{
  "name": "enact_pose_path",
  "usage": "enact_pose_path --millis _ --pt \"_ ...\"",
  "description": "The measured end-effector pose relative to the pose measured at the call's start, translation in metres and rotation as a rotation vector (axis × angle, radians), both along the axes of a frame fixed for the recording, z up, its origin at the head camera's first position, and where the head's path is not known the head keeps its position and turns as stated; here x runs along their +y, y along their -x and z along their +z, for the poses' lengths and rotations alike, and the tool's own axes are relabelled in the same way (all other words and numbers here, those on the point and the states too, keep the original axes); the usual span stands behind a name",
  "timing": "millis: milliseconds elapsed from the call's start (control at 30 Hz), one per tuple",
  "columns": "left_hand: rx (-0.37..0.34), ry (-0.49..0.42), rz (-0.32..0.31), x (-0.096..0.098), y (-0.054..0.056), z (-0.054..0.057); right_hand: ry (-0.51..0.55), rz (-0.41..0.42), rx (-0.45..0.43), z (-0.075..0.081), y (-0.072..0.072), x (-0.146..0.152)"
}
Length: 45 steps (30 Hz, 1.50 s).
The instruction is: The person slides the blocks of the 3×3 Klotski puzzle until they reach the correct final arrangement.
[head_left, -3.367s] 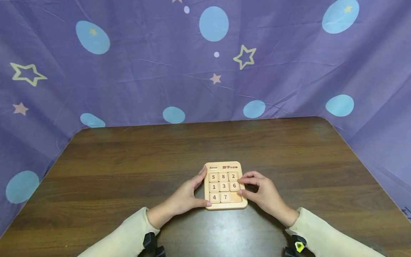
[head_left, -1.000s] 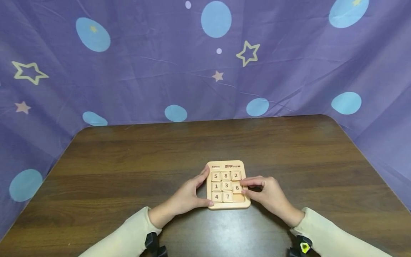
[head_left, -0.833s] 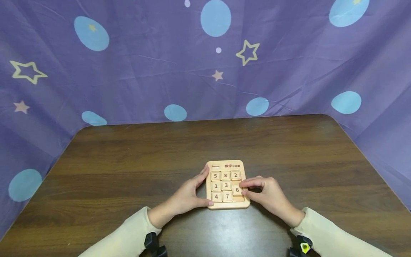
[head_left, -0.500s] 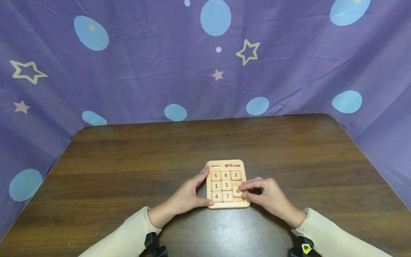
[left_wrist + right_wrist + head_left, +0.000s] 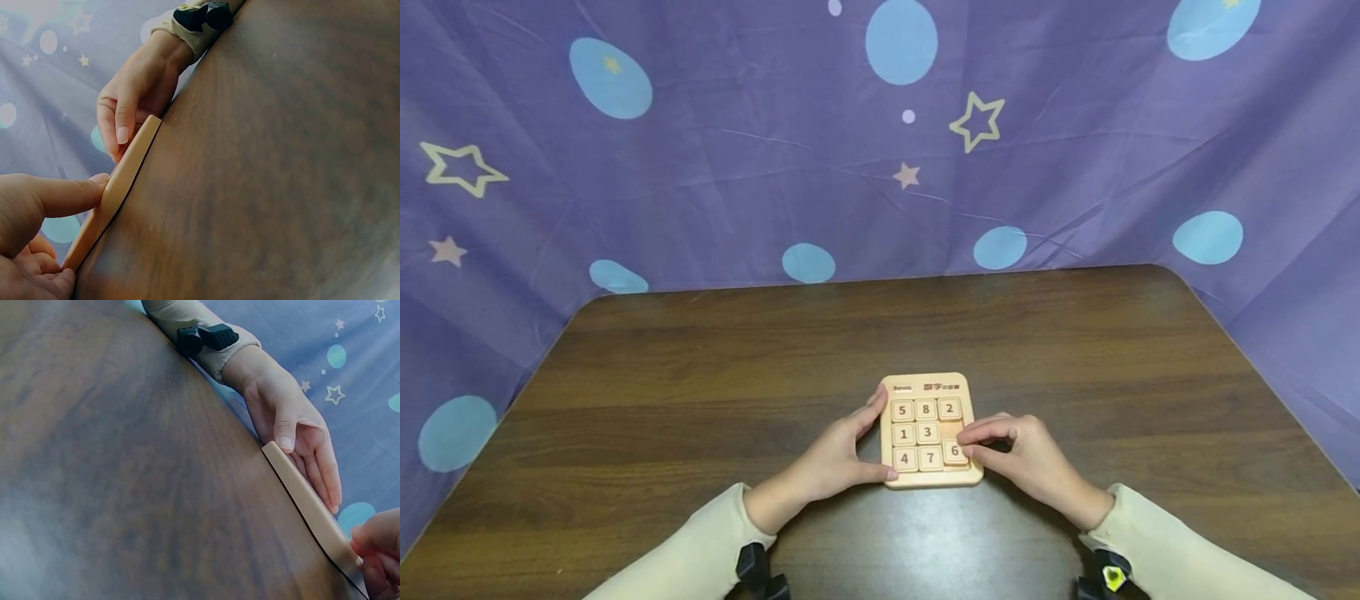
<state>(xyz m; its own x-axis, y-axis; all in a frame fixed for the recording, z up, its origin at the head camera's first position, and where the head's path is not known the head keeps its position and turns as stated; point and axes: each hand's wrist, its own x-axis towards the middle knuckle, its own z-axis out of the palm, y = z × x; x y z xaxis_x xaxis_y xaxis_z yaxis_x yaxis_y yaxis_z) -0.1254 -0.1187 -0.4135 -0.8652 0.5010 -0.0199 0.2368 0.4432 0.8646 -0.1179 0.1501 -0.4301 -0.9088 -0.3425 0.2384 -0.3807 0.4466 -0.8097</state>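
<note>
A wooden sliding number puzzle point(image 5: 917, 481) lies flat on the table, its numbered square tiles in three rows. My left hand point(image 5: 827, 457) holds the frame by its left side, thumb at the near left corner and fingers along the far left edge. With thumb and index finger, my right hand point(image 5: 1033, 458) pinches the 6 tile point(image 5: 953, 452), which sits in the bottom right place beside the 7 tile point(image 5: 930, 458). Above it, the middle right place is bare. Both wrist views show only the puzzle's side edge point(image 5: 115, 190), so the tiles are hidden there.
The brown wood-grain table point(image 5: 737, 358) extends around the puzzle on all sides. Behind it hangs a purple cloth point(image 5: 737, 183) with stars and blue ovals. A black wrist device point(image 5: 752, 567) is strapped on each sleeve.
The 6 tile has slid toward me from the middle right place into the bottom right one, the right fingertips moving with it. The left hand keeps its hold on the frame.
</note>
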Motion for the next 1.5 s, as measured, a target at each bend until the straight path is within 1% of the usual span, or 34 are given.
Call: enact_pose_path --millis 200,633,800,967,1067,1233,1367,1500 --pt "0.002 -0.002 -0.001 0.000 0.000 0.001 0.021 0.020 -0.013 0.002 -0.001 0.000" --pt "-0.001 -0.022 0.001 0.000 -0.001 0.001 0.020 0.041 -0.023 0.002 0.000 0.001" --pt "0.001 -0.019 0.006 0.000 -0.001 0.001 0.039 0.069 -0.018 0.002 0.002 0.003" --pt "0.003 -0.006 0.006 0.000 -0.001 0.000 0.070 0.098 -0.038 0.002 0.005 0.003" --pt "-0.003 -0.005 0.005 0.000 0.000 -0.001 0.096 0.092 -0.068 0.002 0.006 0.001" --pt "-0.026 -0.012 0.012 -0.001 0.000 -0.002 0.143 0.054 -0.124 0.003 0.007 -0.008" --pt "-0.029 -0.021 0.010 -0.001 -0.001 -0.001 0.142 0.030 -0.107 0.004 0.008 -0.014" --pt "-0.028 -0.025 0.005 0.000 0.000 -0.001 0.132 0.028 -0.071 0.005 0.009 -0.020"
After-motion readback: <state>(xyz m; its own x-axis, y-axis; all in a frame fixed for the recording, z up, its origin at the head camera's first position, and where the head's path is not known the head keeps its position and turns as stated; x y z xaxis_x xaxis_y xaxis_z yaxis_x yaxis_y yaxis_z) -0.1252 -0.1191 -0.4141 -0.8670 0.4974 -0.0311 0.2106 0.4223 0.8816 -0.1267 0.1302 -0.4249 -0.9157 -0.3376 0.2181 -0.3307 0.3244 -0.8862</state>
